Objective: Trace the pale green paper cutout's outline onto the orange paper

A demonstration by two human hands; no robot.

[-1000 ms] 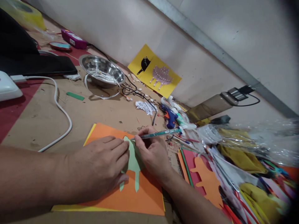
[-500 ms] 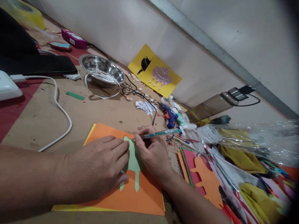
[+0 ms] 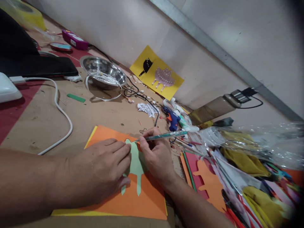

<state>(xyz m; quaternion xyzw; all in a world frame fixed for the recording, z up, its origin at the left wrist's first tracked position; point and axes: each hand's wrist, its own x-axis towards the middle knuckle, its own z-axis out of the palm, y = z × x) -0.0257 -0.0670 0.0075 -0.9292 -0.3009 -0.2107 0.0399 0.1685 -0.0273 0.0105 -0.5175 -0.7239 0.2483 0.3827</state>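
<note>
A light green paper cut-out with narrow legs lies on a sheet of orange paper, which rests over yellow paper. My left hand lies flat across the left part of the cut-out, fingers stretched out, pressing it down. A teal pen is pinched in my right hand, its tip at the upper right edge of the green shape. Part of the cut-out is hidden beneath my left hand.
Behind stand a metal bowl and a yellow sheet with beaded shapes. To the right are a blue glue gun, a bottle, an orange cut-out and plastic wrappings. A white cable curves on the left.
The pen tip has shifted slightly right along the cut-out's upper edge, with my right hand turning a little. My left hand has stayed in place.
</note>
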